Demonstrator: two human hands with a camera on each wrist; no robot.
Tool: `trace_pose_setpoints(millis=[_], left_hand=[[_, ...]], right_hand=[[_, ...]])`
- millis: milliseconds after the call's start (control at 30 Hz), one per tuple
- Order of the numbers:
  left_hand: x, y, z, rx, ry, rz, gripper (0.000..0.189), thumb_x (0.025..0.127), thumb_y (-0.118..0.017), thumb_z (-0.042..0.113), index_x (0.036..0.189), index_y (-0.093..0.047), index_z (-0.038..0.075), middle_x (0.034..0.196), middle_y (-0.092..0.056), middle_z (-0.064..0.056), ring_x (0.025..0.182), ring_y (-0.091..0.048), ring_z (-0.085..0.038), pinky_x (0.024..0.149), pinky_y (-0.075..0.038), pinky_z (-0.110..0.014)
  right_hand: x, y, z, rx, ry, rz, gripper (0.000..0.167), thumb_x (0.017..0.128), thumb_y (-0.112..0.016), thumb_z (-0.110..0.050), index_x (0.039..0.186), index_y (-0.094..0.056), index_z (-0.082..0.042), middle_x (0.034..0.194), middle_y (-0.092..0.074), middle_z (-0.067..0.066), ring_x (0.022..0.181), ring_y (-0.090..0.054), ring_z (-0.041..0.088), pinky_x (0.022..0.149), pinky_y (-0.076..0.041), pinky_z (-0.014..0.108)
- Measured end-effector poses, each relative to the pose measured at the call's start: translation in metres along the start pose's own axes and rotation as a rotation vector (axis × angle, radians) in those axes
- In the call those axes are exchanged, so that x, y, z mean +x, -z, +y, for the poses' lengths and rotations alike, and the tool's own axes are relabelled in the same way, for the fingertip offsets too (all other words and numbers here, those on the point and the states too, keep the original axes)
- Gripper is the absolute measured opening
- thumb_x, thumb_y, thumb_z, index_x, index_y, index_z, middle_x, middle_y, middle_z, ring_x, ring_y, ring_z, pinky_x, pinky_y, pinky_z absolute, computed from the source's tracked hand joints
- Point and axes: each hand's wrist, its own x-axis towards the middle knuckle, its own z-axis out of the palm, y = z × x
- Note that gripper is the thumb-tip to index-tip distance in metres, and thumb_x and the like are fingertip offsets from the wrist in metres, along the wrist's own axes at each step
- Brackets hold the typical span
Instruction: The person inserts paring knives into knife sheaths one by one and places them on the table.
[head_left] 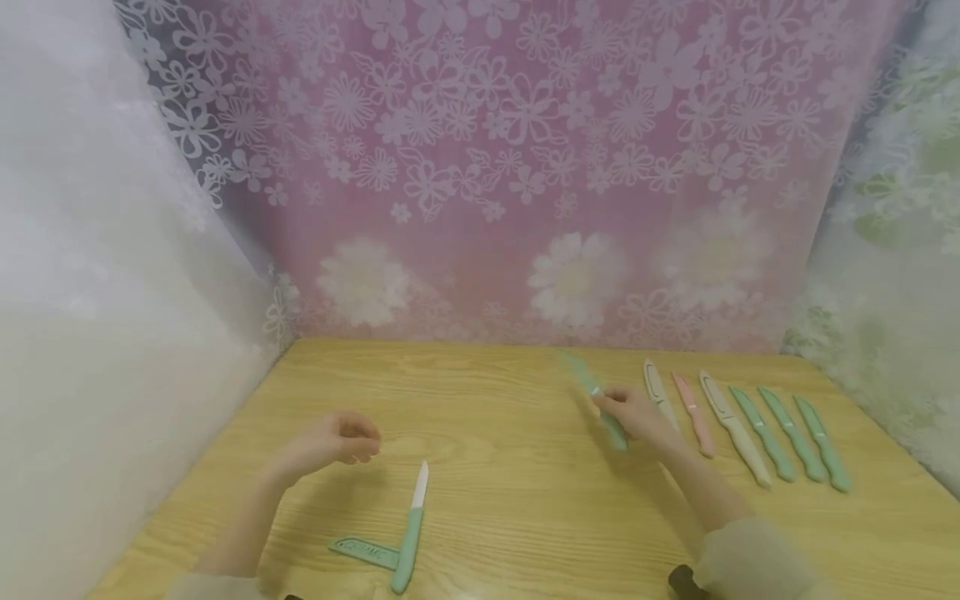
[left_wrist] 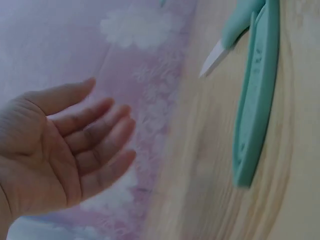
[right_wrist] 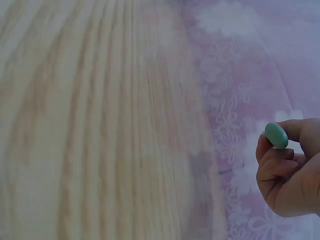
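In the head view my right hand (head_left: 639,415) pinches a green knife (head_left: 613,428) by its handle, between thumb and fingers. The blade end is green too and points away to the upper left. From the right wrist view only the rounded handle end (right_wrist: 276,135) shows in the hand (right_wrist: 292,175). My left hand (head_left: 333,440) hovers over the table, holding nothing; its fingers are loosely bent in the left wrist view (left_wrist: 65,145). Nearest to it lies a bare white-bladed knife with a green handle (head_left: 408,546), beside a green blade cover (head_left: 363,550) marked with letters.
At the right of the wooden table (head_left: 480,517) lies a row of knives: a white one (head_left: 654,383), a pink one (head_left: 694,417), another white one (head_left: 738,433) and three green ones (head_left: 791,437). A pink flowered curtain (head_left: 480,167) hangs behind.
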Motion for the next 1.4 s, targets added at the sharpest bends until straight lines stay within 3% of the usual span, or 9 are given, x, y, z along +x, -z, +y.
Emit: trace_pose_setpoints(millis=[167,300,400,533,600,700,833,1067,1400], left_hand=[[-0.017,0.009,-0.001,0.228,0.012,-0.038,0.035,0.084,-0.067,0.023,0.105,-0.061,-0.003,0.096,-0.064,-0.008,0.086,-0.059,-0.022,0.073,-0.053,-0.040],[-0.026,-0.001,0.003,0.398,0.050,-0.111,0.032,0.077,-0.072,0.020,0.104,-0.064,0.004,0.094,-0.064,-0.002,0.086,-0.058,-0.023,0.070,-0.052,-0.041],[-0.029,-0.013,0.004,0.457,0.141,-0.144,0.036,0.070,-0.075,0.015,0.103,-0.064,0.005,0.089,-0.062,-0.001,0.081,-0.057,-0.023,0.070,-0.052,-0.045],[-0.030,-0.024,0.008,0.451,0.230,-0.163,0.041,0.062,-0.080,0.009,0.099,-0.063,0.004,0.086,-0.060,-0.003,0.081,-0.057,-0.025,0.074,-0.051,-0.048],[-0.030,-0.028,0.010,0.451,0.228,-0.177,0.040,0.060,-0.081,0.007,0.095,-0.063,0.005,0.088,-0.060,-0.003,0.083,-0.057,-0.026,0.076,-0.051,-0.049],[-0.030,-0.033,0.009,0.446,0.188,-0.207,0.034,0.058,-0.079,0.002,0.088,-0.062,0.006,0.083,-0.059,-0.001,0.078,-0.056,-0.023,0.071,-0.052,-0.042],[-0.030,-0.038,0.004,0.456,0.126,-0.237,0.027,0.057,-0.074,-0.002,0.077,-0.060,0.010,0.073,-0.055,0.003,0.068,-0.052,-0.016,0.059,-0.049,-0.031],[-0.029,-0.037,0.001,0.389,0.087,-0.280,0.023,0.064,-0.077,0.002,0.077,-0.061,0.010,0.078,-0.056,0.003,0.074,-0.052,-0.016,0.065,-0.050,-0.034],[-0.035,-0.043,0.007,0.446,0.199,-0.279,0.031,0.058,-0.079,-0.003,0.073,-0.055,0.011,0.073,-0.051,0.001,0.067,-0.046,-0.016,0.057,-0.044,-0.027]], right_hand=[[-0.001,0.013,0.009,-0.001,-0.023,0.014,0.031,0.097,-0.046,-0.018,0.071,-0.042,-0.003,0.053,-0.034,-0.004,0.043,-0.029,0.006,0.041,-0.030,0.015],[0.001,0.021,0.012,-0.072,-0.059,0.053,0.029,0.095,-0.047,-0.012,0.068,-0.036,-0.009,0.054,-0.035,-0.003,0.048,-0.036,0.010,0.047,-0.040,0.020],[0.006,0.025,0.016,-0.146,-0.074,0.072,0.028,0.092,-0.048,-0.009,0.066,-0.038,-0.009,0.055,-0.038,-0.002,0.053,-0.043,0.013,0.053,-0.049,0.025],[0.014,0.031,0.025,-0.231,-0.084,0.077,0.029,0.091,-0.050,-0.009,0.064,-0.039,-0.011,0.053,-0.038,-0.003,0.050,-0.043,0.010,0.046,-0.045,0.019],[0.016,0.034,0.029,-0.258,-0.080,0.071,0.029,0.090,-0.050,-0.008,0.063,-0.038,-0.011,0.051,-0.038,-0.004,0.046,-0.039,0.008,0.042,-0.038,0.016],[0.017,0.035,0.035,-0.289,-0.067,0.057,0.030,0.088,-0.050,-0.007,0.061,-0.039,-0.012,0.049,-0.037,-0.005,0.042,-0.034,0.006,0.039,-0.030,0.013],[0.016,0.033,0.040,-0.321,-0.089,0.044,0.029,0.088,-0.051,-0.008,0.060,-0.043,-0.010,0.048,-0.039,-0.004,0.041,-0.035,0.006,0.039,-0.033,0.013],[0.018,0.028,0.042,-0.331,-0.134,0.034,0.033,0.085,-0.052,-0.009,0.054,-0.040,-0.013,0.045,-0.037,-0.005,0.039,-0.034,0.005,0.039,-0.034,0.014],[0.018,0.025,0.040,-0.437,-0.136,0.066,0.021,0.084,-0.043,-0.006,0.063,-0.043,-0.007,0.050,-0.041,-0.001,0.040,-0.033,0.006,0.037,-0.030,0.014]])
